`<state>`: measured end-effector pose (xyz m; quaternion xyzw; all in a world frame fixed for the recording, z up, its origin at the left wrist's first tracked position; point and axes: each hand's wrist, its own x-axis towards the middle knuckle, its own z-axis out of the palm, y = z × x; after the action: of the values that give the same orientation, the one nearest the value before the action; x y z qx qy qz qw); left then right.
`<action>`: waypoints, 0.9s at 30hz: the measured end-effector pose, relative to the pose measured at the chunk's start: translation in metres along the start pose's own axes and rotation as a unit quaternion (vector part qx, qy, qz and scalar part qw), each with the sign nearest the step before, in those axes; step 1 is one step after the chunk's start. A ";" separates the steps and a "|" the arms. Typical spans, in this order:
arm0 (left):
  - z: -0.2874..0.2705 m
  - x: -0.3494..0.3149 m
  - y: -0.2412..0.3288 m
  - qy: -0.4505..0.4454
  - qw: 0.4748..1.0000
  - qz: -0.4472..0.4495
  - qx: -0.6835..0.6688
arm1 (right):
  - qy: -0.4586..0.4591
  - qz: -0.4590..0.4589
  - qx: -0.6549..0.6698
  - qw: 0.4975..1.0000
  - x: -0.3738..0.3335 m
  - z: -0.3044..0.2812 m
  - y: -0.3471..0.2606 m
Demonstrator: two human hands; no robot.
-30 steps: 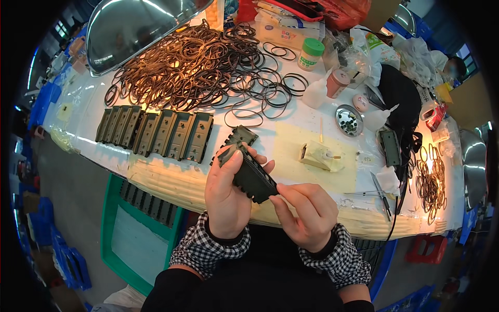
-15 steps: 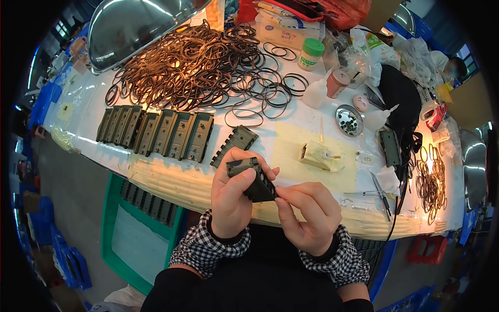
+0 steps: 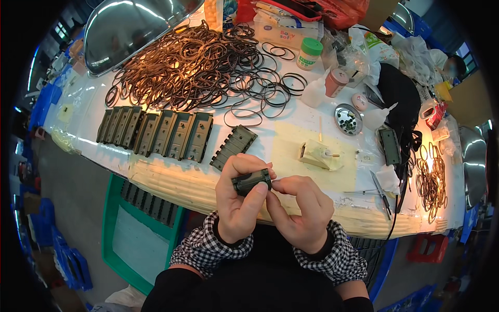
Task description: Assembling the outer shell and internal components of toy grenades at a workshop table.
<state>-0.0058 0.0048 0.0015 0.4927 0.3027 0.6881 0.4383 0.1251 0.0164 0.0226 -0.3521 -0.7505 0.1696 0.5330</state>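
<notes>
Tabletop point(image 3: 88, 125): lettered pack point(image 3: 280, 37), labelled jar point(image 3: 307, 61); handheld casing point(image 3: 248, 183)

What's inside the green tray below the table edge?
The green tray holds a row of dark ribbed parts, with a pale surface nearer the person. The table edge hides whatever lies farther under it.

Your left fingers point(image 3: 247, 163) hide part of the dark casing point(image 3: 250, 181) mid-frame; the top edge crops the metal dome point(image 3: 132, 34), upper left; pieces point(image 3: 349, 125) in the round dish point(image 3: 344, 111), right of centre, are too small to identify.
</notes>
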 end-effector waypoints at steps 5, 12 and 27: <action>-0.001 0.000 -0.002 -0.012 1.000 0.003 0.013 | -0.001 0.004 -0.011 1.000 -0.004 0.001 0.002; 0.000 0.000 -0.003 0.006 1.000 -0.015 0.009 | 0.000 -0.008 -0.023 1.000 -0.001 0.001 0.002; -0.001 -0.001 -0.005 0.015 0.995 -0.059 -0.081 | -0.001 -0.028 -0.055 0.998 -0.002 0.001 -0.002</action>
<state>-0.0049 0.0064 -0.0036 0.4268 0.2807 0.6907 0.5118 0.1241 0.0134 0.0222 -0.3597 -0.7684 0.1136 0.5169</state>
